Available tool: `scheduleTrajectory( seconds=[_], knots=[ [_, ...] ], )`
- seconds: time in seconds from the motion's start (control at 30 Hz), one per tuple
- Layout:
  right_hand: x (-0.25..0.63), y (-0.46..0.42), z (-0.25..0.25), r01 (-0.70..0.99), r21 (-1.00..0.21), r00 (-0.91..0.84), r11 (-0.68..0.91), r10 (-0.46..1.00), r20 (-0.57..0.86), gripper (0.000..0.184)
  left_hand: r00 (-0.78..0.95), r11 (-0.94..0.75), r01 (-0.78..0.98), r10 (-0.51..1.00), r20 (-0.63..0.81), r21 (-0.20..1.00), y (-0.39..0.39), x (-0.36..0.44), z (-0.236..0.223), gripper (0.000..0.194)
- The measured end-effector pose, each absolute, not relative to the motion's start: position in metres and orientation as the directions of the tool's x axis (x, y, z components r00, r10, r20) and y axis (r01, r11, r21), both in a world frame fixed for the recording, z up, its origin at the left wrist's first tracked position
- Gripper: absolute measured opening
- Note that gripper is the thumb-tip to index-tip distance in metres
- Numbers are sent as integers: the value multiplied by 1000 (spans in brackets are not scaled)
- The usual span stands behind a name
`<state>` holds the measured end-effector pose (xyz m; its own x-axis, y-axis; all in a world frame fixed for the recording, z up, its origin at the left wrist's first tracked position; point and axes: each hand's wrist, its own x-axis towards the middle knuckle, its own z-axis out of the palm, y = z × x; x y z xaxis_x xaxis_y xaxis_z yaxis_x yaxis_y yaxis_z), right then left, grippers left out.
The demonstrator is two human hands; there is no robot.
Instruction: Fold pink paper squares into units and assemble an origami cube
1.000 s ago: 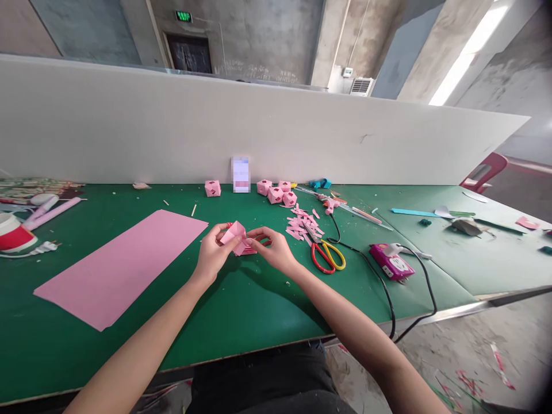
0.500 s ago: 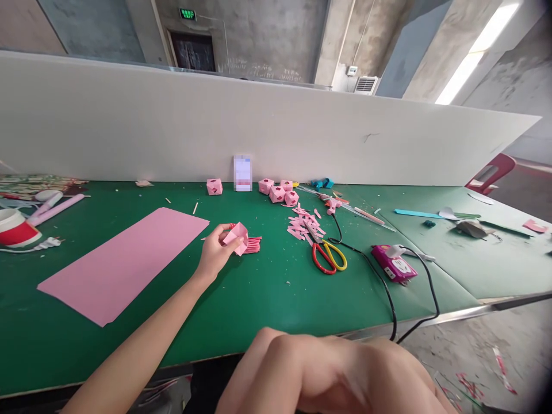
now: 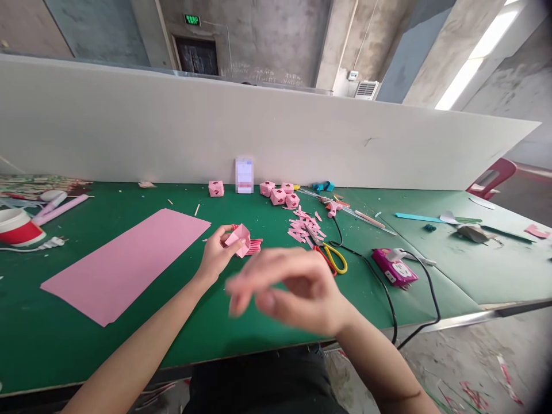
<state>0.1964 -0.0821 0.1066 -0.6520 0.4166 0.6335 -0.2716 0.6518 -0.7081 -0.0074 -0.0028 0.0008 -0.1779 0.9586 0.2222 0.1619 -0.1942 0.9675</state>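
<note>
The left hand (image 3: 215,257) is pinching a folded pink paper (image 3: 238,238) at centre; the right hand (image 3: 319,294), blurred, is returning from the near side, half-open, seemingly empty, leaving only the left holding.

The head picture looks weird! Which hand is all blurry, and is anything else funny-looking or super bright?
In the head view, the right hand is blurred, while the left hand and its folded pink paper look sharper; also in the head view, the small upright panel is pixelated, and a strip at upper right glares white.
</note>
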Motion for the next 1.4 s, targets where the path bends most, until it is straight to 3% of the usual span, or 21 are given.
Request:
scheduleTrajectory(
  seconds=[0.1, 0.2, 0.33, 0.57, 0.9, 1.4],
  knots=[
    [186, -39, 81, -110, -857, -383, 503, 774, 504, 20, -149, -178, 122, 969, 196, 976, -7, -5, 6, 51],
    [182, 2, 42, -34, -947, -132, 319, 938, 321, 27, -156, -159, 117, 972, 176, 980, -8, -4, 9, 54],
    [185, 20, 12, 132, -945, -154, 300, 948, 280, 38, -155, -179, 89, 969, 192, 980, -8, -4, 9, 58],
    [176, 17, 2, 154, -930, -318, 333, 908, 272, 33, -136, -197, 59, 970, 204, 979, -6, -6, 4, 58],
    [173, 21, -5, 15, -963, -253, 271, 932, 258, 41, -101, -212, 22, 972, 213, 977, -14, 3, 10, 51],
    [167, 21, -9, -125, -980, -260, 154, 948, 183, 47, -171, -284, 127, 937, 303, 950, -10, -1, 2, 37]
  ],
)
